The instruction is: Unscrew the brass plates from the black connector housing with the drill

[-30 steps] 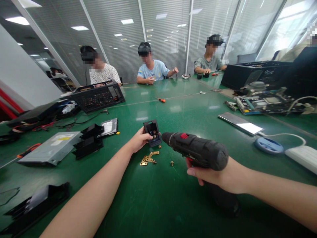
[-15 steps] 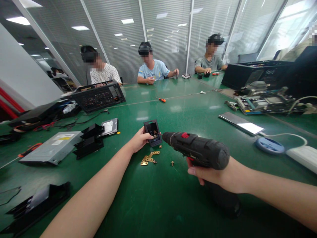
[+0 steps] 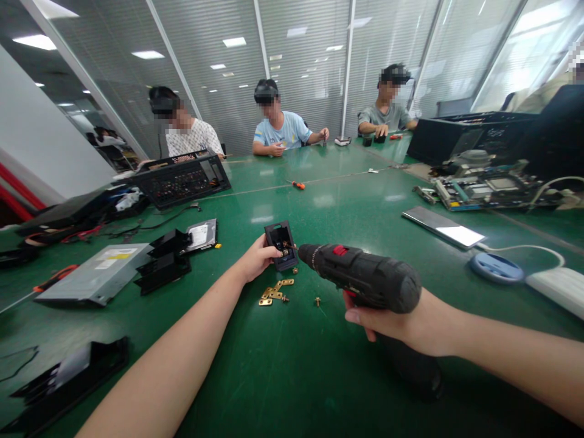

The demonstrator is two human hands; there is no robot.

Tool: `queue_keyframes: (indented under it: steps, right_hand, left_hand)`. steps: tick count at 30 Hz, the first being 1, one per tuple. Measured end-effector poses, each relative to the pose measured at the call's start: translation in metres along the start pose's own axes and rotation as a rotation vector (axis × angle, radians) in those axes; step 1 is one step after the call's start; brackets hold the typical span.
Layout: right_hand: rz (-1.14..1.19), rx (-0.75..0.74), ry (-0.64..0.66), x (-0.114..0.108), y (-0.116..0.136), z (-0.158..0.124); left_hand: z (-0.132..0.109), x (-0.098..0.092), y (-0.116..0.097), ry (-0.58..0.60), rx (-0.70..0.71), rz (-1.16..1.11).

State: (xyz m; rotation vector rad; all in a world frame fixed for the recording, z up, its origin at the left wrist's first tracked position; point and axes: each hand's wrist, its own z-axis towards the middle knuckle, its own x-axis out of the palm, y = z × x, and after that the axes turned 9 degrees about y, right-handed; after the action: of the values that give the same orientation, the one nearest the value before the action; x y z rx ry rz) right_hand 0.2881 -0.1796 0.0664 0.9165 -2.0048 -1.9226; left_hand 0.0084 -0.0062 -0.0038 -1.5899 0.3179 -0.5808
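My left hand (image 3: 258,258) grips a small black open box (image 3: 281,261) by its left side, thumb reaching inside, where small brass-coloured parts show. Wrapped round the handle of a black power drill (image 3: 365,274) is my right hand (image 3: 392,322). The drill lies level and points left, its tip at the box's right edge; whether it touches a screw inside cannot be made out. Just below the box lie several flat brass pieces (image 3: 276,293) and a small screw (image 3: 285,298). Another screw (image 3: 318,301) stands apart to their right.
At left are a silver disc drive (image 3: 103,271), black brackets (image 3: 164,271) and a hard disk (image 3: 203,233). A phone (image 3: 440,226), blue round case (image 3: 496,267) and circuit boards (image 3: 488,182) are at right. An orange screwdriver (image 3: 298,185) lies ahead; three people sit across the table.
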Motion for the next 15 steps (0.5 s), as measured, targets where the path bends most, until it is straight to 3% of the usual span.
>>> queue_keyframes:
  steps: [15]
  right_hand:
    - [0.059,0.055,-0.019,0.0014,0.0021,0.0006]
  left_hand:
    - [-0.0013,-0.001,0.0009,0.017,-0.007,0.004]
